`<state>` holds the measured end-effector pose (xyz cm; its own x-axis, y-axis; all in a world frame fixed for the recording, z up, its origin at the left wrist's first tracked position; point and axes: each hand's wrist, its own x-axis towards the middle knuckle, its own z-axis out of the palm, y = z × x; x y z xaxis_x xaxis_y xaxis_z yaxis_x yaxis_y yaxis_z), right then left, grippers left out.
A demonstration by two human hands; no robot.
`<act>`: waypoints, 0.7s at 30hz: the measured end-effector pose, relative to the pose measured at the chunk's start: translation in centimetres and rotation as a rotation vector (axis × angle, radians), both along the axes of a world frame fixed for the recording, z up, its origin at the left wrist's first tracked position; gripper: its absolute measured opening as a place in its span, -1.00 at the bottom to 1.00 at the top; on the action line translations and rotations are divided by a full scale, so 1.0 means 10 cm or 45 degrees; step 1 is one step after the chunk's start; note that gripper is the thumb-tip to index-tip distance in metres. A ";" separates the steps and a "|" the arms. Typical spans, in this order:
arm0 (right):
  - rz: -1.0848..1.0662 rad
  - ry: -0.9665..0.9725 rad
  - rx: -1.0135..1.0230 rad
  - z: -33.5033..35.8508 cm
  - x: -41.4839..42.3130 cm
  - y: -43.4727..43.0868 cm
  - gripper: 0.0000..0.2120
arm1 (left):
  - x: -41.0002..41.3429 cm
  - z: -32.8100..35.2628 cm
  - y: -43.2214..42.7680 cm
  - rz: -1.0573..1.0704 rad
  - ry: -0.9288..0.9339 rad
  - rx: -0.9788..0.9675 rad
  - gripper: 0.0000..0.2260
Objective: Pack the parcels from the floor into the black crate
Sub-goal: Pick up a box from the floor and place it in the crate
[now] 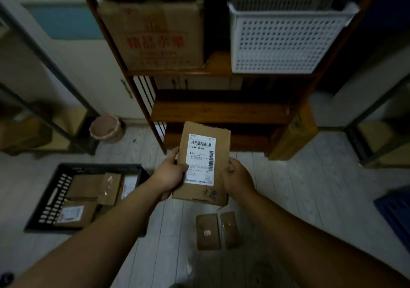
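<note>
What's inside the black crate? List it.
The black crate holds several brown parcels, one with a white label. The left forearm covers its near right corner; contents there are hidden.

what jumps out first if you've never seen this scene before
The labelled parcel is held up mid-frame, with the left hand and right hand gripping its sides. On the floor at lower left sits the black crate with packed parcels inside. Two small parcels lie on the floor below the held one.

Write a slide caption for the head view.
Left hand and right hand hold a labelled parcel; black crate holds several, two parcels lie on the floor.
</note>
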<state>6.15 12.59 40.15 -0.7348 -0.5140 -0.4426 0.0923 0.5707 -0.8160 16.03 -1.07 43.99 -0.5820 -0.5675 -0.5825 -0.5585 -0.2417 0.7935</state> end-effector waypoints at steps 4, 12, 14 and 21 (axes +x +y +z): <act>-0.043 -0.045 -0.176 0.56 0.20 -0.06 -0.62 | 0.16 0.56 -0.02 -0.064 0.098 -0.079 -0.47; 0.016 -0.064 -0.376 1.49 0.54 -0.01 -0.51 | 0.52 1.40 -0.04 0.063 0.249 -0.058 -0.43; 0.056 0.011 -0.337 1.64 0.61 0.05 -0.54 | 0.62 1.60 0.04 0.096 0.249 -0.081 -0.45; 0.398 0.021 -0.279 2.05 0.57 0.49 -0.54 | 1.18 2.08 0.24 0.371 0.161 -0.343 -0.32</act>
<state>11.88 17.46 60.61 -0.5336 -0.7956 -0.2867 -0.0727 0.3809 -0.9217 27.84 1.33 64.81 -0.4321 -0.8413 -0.3248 -0.3914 -0.1495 0.9080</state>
